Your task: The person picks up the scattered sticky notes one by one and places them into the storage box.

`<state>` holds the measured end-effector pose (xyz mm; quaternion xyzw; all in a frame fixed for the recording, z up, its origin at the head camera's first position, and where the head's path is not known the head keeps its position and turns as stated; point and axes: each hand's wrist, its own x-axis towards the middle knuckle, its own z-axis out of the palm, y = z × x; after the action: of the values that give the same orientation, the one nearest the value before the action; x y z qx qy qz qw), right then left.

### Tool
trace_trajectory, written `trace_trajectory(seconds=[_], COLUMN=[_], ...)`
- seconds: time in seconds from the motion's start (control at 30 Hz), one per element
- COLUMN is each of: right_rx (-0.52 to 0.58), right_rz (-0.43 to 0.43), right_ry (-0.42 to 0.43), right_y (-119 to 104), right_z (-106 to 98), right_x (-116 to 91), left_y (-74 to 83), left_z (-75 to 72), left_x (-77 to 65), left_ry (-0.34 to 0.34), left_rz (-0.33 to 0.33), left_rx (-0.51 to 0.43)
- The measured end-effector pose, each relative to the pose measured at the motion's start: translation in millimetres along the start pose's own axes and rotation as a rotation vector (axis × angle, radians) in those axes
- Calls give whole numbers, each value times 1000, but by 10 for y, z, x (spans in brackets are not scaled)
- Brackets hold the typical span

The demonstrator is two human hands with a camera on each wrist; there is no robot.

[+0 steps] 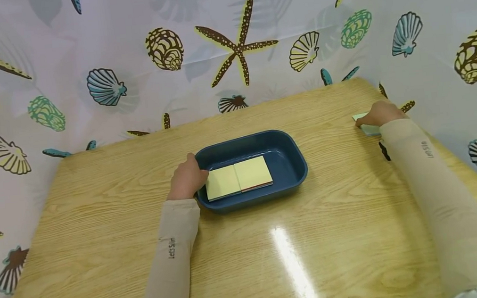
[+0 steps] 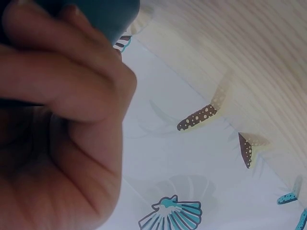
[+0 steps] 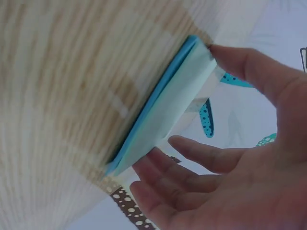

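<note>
My left hand (image 1: 186,178) grips the left wall of a dark blue plastic tray (image 1: 294,175), the fingers curled at its rim. Two pale yellow sticky note pads (image 1: 254,172) lie side by side in the tray, toward its left. At the far right of the table, my right hand (image 1: 382,113) holds a pale green and blue sticky note pad (image 1: 368,128) between thumb and fingers. The right wrist view shows this pad (image 3: 165,108) tilted close to the wood, the thumb at one end and fingertips near the other.
A small black object (image 1: 384,150) is partly hidden beside the right sleeve. The wooden table (image 1: 111,202) meets a shell-and-starfish patterned curtain (image 1: 199,91) along its back and right edges. Glare (image 1: 293,267) streaks the table front.
</note>
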<state>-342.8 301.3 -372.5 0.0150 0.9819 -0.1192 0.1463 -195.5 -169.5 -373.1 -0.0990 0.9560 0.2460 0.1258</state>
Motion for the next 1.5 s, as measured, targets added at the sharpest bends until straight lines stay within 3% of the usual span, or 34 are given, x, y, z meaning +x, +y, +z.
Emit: trace_trajectory(seconds=[0.1,0.3,0.57,0.93,1.2,1.5], right_rx=[-5,109,171,262,244,267], right_rz=[-30,-51,-55,-122,-175,-350], right_ry=[7,-20,-32,110,64,97], right_y=[-69,-208,-255,-329,-704,-1273], right_z=[16,-9,-17,-29,-178,-293], right_x=[22,51,81,88,-67,-343], left_y=[2,8,13,2,2,-15], left_z=[-9,-20,-18,-12,-4,4], left_x=[-6,-7,-8,3,-3,10], left_ry=[-3,-11,-15,-8,-6,-4], left_rz=[-1,-2,-8,-11,-5,-2], left_rx=[-3,0,-6,3,2,-10])
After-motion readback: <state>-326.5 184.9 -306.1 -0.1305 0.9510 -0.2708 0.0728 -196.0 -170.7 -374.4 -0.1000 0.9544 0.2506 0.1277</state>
